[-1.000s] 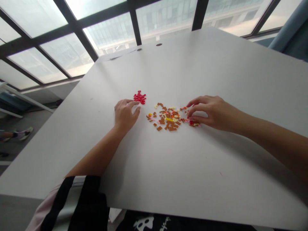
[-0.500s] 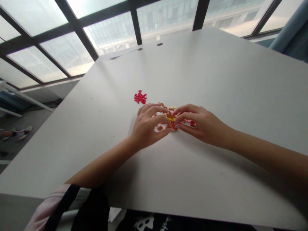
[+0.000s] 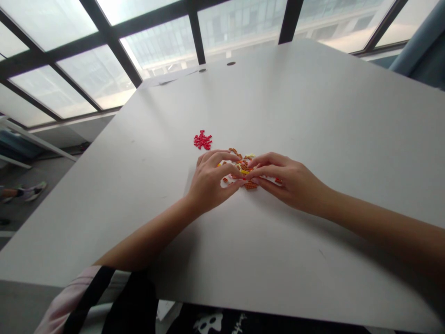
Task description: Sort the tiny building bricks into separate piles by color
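A loose heap of small toy building bricks (image 3: 251,185), orange-brown, yellow, pale yellow and red, lies on the white table between my hands. My left hand (image 3: 210,180) curves over the heap's left side, its thumb and index fingertips nearly meeting at a small red brick (image 3: 244,179). From the right, my right hand (image 3: 288,177) reaches in with thumb and fingers pinched together beside that same spot. What the right fingertips hold is hidden. Behind my left hand sits a separate pile of red bricks (image 3: 202,140), touched by neither hand.
The white table (image 3: 330,116) stretches to large dark-framed windows (image 3: 160,46). Two dark round holes, one a cable hole (image 3: 231,63), are near its far edge. A person's shoe (image 3: 34,191) shows on the floor at left. A blue-grey curtain-like shape (image 3: 422,46) stands at right.
Both hands have shifted slightly left, fingertips still together. Bricks under them have been stirred; an orange-brown piece inside my left hand's curve has moved, and a small red brick now shows at the fingertips.
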